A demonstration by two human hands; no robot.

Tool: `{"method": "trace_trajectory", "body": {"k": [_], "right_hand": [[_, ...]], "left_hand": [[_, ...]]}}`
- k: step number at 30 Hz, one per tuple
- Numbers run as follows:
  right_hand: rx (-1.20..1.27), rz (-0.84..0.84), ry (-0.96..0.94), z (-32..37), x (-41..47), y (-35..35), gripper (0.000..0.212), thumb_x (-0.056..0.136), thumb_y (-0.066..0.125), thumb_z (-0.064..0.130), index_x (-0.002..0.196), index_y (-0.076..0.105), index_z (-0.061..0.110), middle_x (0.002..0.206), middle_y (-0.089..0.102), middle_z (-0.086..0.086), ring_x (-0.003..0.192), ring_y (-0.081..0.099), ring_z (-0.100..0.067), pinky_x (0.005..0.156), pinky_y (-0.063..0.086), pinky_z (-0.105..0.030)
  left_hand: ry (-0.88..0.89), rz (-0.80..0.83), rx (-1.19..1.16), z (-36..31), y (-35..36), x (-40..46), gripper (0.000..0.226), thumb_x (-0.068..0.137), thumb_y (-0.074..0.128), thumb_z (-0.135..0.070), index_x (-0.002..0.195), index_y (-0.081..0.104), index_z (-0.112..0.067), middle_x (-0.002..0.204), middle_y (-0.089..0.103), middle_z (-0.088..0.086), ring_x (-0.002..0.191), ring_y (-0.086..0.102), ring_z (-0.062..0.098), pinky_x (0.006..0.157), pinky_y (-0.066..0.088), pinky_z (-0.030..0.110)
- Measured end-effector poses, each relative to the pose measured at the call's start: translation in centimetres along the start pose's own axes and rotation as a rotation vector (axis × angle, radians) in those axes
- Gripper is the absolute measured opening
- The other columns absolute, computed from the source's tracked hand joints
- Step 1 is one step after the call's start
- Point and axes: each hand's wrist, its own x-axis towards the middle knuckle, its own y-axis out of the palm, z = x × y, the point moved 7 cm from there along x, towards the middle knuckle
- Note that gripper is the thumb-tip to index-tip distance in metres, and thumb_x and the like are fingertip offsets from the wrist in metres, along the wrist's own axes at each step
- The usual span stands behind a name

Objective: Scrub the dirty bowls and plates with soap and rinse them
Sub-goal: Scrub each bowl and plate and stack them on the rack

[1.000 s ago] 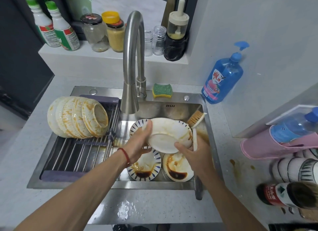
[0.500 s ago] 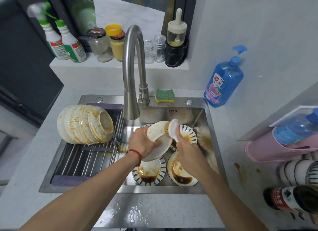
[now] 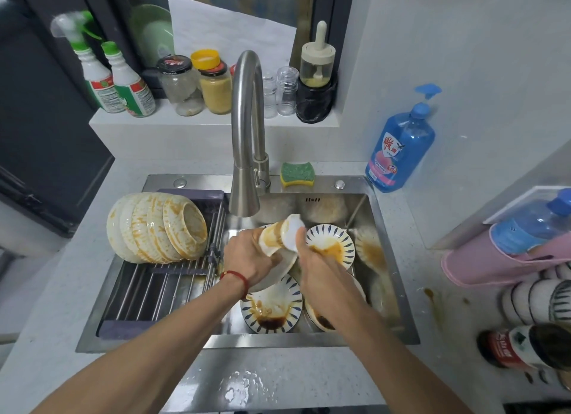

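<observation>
Stained bowls (image 3: 157, 228) nested on the rack at left. Your left hand (image 3: 247, 256) grips a sauce-smeared white plate (image 3: 273, 243) above the sink (image 3: 309, 341); your right hand (image 3: 318, 265), fingers curled, holds a white brush (image 3: 293, 231) against it.

Grey counter (image 3: 55, 315) with a steel sink (image 3: 398, 290) at centre frame and a white ledge (image 3: 197, 126) above.
On the counter: blue soap bottle (image 3: 398, 148) at upper right, bowls (image 3: 537, 299) and a lying bottle (image 3: 522, 345) at lower right, sauce stains (image 3: 432, 302) beside them. A sponge (image 3: 297, 174) rests on the sink's back rim, a rack (image 3: 157, 290) spans its left half carrying stained bowls (image 3: 157, 228), and dirty plates (image 3: 272, 305) lie in the basin. On the ledge: spray bottles (image 3: 120, 86), jars (image 3: 197, 86), small glass jars (image 3: 279, 92) and a dispenser (image 3: 316, 86).
</observation>
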Motion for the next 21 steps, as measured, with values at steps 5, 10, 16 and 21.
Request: {"method": "trace_trajectory", "body": {"k": [5,10,16,21], "right_hand": [[0.022,-0.026,0.130,-2.1,1.6,-0.4,0.074,0.105,0.044,0.015,0.161,0.001,0.039,0.090,0.055,-0.002,0.088,0.060,-0.026,0.070,0.050,-0.046],[0.194,0.013,0.055,-2.6,-0.1,-1.3,0.060,0.109,0.035,0.019,0.162,0.015,0.038,0.092,0.057,0.002,0.095,0.058,-0.025,0.073,0.044,-0.038],[0.314,0.088,0.049,-5.6,0.8,-2.3,0.055,0.110,0.032,0.024,0.159,0.019,0.046,0.099,0.055,0.000,0.084,0.060,-0.018,0.074,0.053,-0.041],[0.331,0.125,0.022,-7.6,1.7,-2.8,0.059,0.109,0.034,0.023,0.157,0.016,0.053,0.107,0.065,-0.014,0.079,0.056,-0.019,0.066,0.046,-0.038]], "left_hand": [[0.027,0.063,-0.018,0.4,-0.2,0.1,0.040,0.070,0.095,-0.030,0.107,0.079,-0.028,0.093,0.077,-0.004,0.089,0.069,0.018,0.081,0.055,0.030],[-0.007,0.094,-0.147,0.6,-0.8,0.1,0.042,0.059,0.100,-0.026,0.090,0.076,-0.042,0.092,0.078,-0.012,0.092,0.073,0.015,0.089,0.059,0.037],[-0.074,0.109,-0.296,0.3,0.4,-0.5,0.047,0.059,0.100,-0.009,0.098,0.080,-0.026,0.094,0.080,-0.007,0.094,0.074,0.016,0.092,0.060,0.045],[-0.154,0.090,-0.465,-0.5,1.4,-1.3,0.049,0.062,0.095,0.002,0.102,0.078,-0.020,0.096,0.080,-0.004,0.095,0.072,0.019,0.075,0.058,0.029]]}}
